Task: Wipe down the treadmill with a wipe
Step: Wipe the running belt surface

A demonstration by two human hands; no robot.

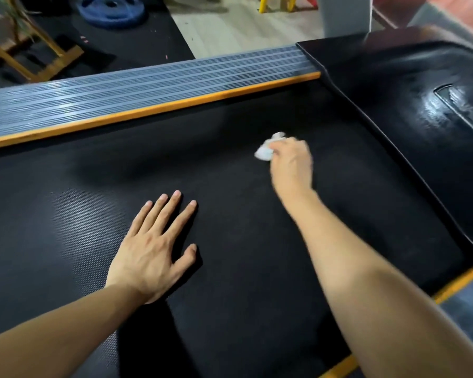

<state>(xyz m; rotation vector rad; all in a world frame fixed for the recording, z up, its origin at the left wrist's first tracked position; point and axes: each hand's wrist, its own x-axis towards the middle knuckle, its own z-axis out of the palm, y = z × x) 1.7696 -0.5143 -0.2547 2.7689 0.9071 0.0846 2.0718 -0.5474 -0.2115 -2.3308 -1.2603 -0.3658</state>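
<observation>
Hands first: my left hand (150, 252) lies flat on the black treadmill belt (230, 268), fingers straight and spread, palm down on the textured surface. My right hand (291, 162) reaches further up the belt with its fingers curled round a crumpled white wipe (265, 151), which sticks out past the fingertips and sits against the belt (that hand is blurred, so I cannot tell how hard it presses). The wipe is near the front end of the belt, just short of the glossy black motor cover (421, 105) on the right.

Along the far edge of the belt I see an orange trim strip (148, 110), and beyond it the ribbed grey side rail (120, 91). Another bit of orange trim (459, 282) shows at the near right side. Past the treadmill, on the dark floor mat (137, 45), lies a blue weight plate (111, 10), with a wooden stand (38, 58) to its left and yellow chair legs (276, 2) on the pale floor.
</observation>
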